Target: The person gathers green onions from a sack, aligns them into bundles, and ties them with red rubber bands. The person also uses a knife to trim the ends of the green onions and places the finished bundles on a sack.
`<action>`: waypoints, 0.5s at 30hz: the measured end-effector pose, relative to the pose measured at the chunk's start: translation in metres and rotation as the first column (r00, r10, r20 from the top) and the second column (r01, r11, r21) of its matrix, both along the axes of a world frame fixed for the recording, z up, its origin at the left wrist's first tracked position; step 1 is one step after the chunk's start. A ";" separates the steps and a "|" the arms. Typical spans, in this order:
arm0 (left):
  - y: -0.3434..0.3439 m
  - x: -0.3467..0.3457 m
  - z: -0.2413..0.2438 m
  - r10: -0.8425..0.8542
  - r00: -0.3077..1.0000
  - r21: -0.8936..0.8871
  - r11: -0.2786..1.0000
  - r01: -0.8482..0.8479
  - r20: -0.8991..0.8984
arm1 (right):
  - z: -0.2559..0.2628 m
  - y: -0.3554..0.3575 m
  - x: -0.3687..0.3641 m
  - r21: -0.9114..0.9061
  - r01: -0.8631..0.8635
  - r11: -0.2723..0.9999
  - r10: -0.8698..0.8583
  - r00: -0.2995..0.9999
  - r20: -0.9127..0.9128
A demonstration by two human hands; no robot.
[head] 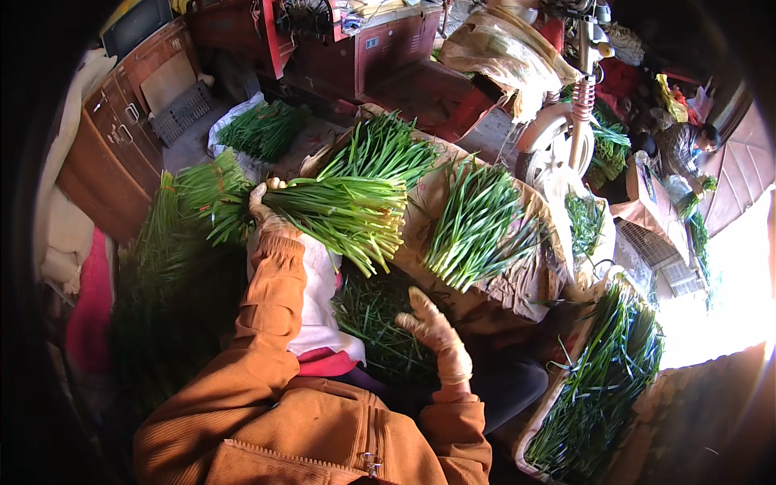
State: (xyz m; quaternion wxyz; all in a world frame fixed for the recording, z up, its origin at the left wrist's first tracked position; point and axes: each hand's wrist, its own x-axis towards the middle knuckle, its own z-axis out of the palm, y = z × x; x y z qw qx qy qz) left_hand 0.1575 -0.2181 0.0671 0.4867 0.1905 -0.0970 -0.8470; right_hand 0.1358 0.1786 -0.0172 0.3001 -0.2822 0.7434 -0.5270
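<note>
My left hand, in a pale glove, grips a thick bunch of garlic chives by its leafy part, the pale cut ends pointing right. Below and to the right, my gloved right hand holds nothing, its thumb and fingers apart. A loose pile of chives lies on the brown sheet-covered surface in front of me. Another pile sits behind the held bunch, which partly hides it. Loose leaves are scattered below, between my hands.
Tied chive bundles are stacked at my left, by a wooden cabinet. A crate of chive leaves stands at right. Beyond are a red three-wheeled vehicle, its front wheel, and a person handling greens. More chives lie on white sacking.
</note>
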 end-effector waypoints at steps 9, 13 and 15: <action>0.032 0.004 0.014 -0.061 0.997 -0.199 0.979 0.052 -0.041 | 0.101 -0.102 -0.023 -0.591 0.241 0.770 -0.123 0.965 0.233; 0.047 0.001 0.011 0.007 0.996 -0.104 0.995 0.002 0.086 | 0.086 -0.103 -0.031 -0.361 0.366 0.858 -0.480 0.821 -0.309; 0.048 0.002 0.008 -0.059 0.996 -0.179 0.982 0.069 0.062 | 0.077 -0.080 -0.040 -0.237 0.338 0.911 -0.412 0.783 -0.466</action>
